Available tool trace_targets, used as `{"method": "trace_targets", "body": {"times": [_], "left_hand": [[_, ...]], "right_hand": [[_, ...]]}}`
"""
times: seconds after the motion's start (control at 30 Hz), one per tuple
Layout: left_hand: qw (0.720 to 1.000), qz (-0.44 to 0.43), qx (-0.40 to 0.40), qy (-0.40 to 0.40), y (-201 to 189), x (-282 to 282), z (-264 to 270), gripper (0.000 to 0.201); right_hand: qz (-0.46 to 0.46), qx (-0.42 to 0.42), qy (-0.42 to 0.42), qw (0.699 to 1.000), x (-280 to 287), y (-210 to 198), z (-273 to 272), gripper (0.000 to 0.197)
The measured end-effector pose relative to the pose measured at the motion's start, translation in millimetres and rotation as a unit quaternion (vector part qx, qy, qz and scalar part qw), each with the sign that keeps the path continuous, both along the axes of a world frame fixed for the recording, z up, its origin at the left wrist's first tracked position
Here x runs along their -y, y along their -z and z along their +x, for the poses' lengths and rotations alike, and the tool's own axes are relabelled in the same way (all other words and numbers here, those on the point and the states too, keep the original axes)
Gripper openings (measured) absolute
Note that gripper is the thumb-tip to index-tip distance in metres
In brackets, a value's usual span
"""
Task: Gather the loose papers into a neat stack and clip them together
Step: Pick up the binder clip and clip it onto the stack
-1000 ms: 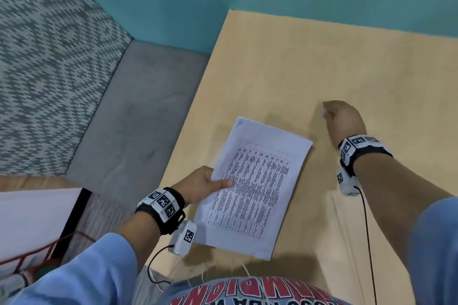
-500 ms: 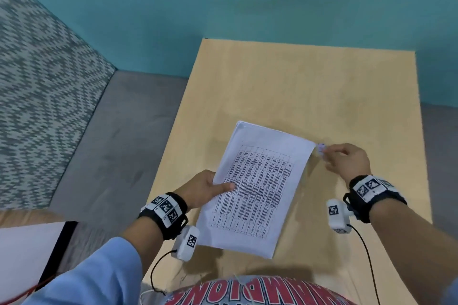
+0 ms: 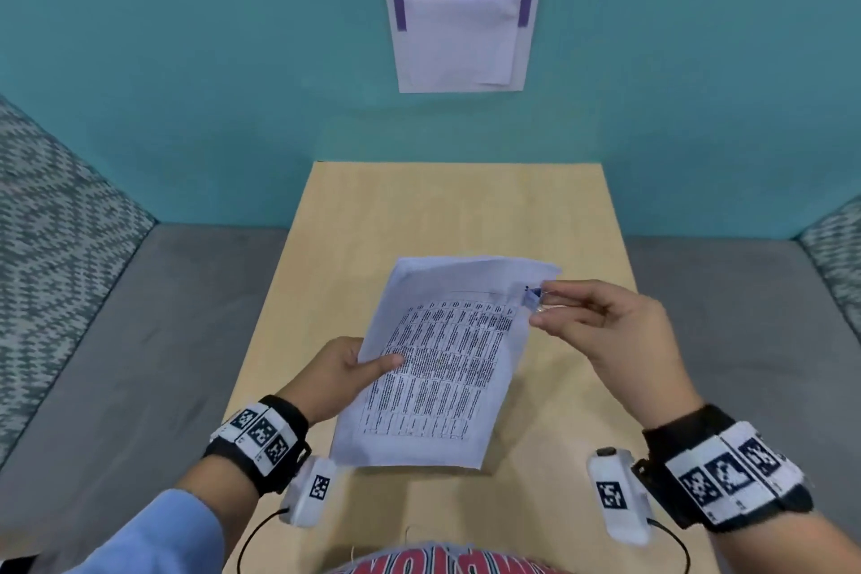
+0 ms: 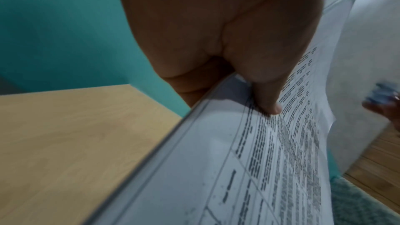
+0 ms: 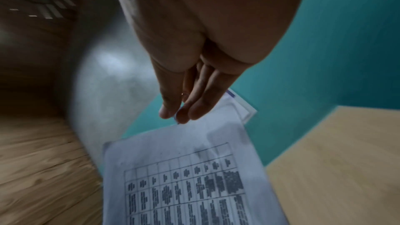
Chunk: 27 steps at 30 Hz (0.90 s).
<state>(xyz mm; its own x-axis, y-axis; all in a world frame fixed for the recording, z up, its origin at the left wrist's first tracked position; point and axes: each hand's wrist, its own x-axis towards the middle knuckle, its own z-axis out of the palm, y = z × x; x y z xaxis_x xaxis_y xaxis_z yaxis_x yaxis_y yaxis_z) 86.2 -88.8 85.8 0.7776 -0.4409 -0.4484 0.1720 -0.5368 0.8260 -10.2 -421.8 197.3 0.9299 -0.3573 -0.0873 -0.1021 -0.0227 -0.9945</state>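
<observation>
A stack of white papers [image 3: 442, 364] with a printed table is held up off the wooden table [image 3: 573, 219]. My left hand [image 3: 345, 368] grips its left edge, thumb on top; the left wrist view shows that thumb pressed on the papers [image 4: 249, 160]. My right hand [image 3: 601, 322] pinches a small blue binder clip [image 3: 532, 295] at the stack's top right corner. In the right wrist view the fingertips [image 5: 190, 110] close on the clip above the papers [image 5: 184, 177]. Whether the clip bites the sheets I cannot tell.
A teal wall [image 3: 186, 61] stands behind the table, with a white sheet [image 3: 461, 37] taped to it. Grey floor [image 3: 140, 340] and patterned carpet [image 3: 56, 224] lie to the left. The tabletop around the papers is bare wood.
The stack has been lifted off the table and turned more upright. My right hand came from the table at the right to the stack's top right corner with the clip.
</observation>
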Motion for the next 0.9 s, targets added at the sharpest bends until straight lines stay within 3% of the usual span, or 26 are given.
{"method": "trace_targets", "body": {"times": [0.27, 0.33, 0.4, 0.5, 0.63, 0.77, 0.9], "left_hand": [[0.994, -0.018, 0.104, 0.009, -40.1, 8.2, -24.4, 0.089], [0.992, -0.023, 0.125, 0.015, -50.9, 5.9, -29.1, 0.089], [0.988, -0.022, 0.15, 0.024, -61.8, 3.5, -33.4, 0.087], [0.985, -0.018, 0.168, 0.025, -71.4, -0.7, -37.0, 0.086], [0.983, -0.013, 0.18, 0.014, -78.1, -7.5, -38.6, 0.086], [0.978, 0.007, 0.209, 0.028, -92.1, -4.4, -42.8, 0.052], [0.968, 0.007, 0.244, 0.059, -95.6, -5.5, -41.5, 0.046]], "right_hand": [[-0.021, 0.105, 0.001, 0.994, -16.2, -48.5, -29.0, 0.039], [-0.109, 0.133, -0.01, 0.985, -17.3, -54.5, -35.1, 0.036], [-0.228, 0.176, -0.026, 0.957, -17.9, -60.5, -38.3, 0.032], [-0.295, 0.209, -0.024, 0.932, -11.5, -69.3, -39.9, 0.021], [-0.332, 0.192, -0.012, 0.924, -0.7, -79.1, -39.6, 0.012], [-0.381, 0.177, -0.036, 0.907, 2.5, -84.9, -34.2, 0.01], [-0.442, 0.169, -0.063, 0.879, 4.2, -90.2, -29.5, 0.009]]}}
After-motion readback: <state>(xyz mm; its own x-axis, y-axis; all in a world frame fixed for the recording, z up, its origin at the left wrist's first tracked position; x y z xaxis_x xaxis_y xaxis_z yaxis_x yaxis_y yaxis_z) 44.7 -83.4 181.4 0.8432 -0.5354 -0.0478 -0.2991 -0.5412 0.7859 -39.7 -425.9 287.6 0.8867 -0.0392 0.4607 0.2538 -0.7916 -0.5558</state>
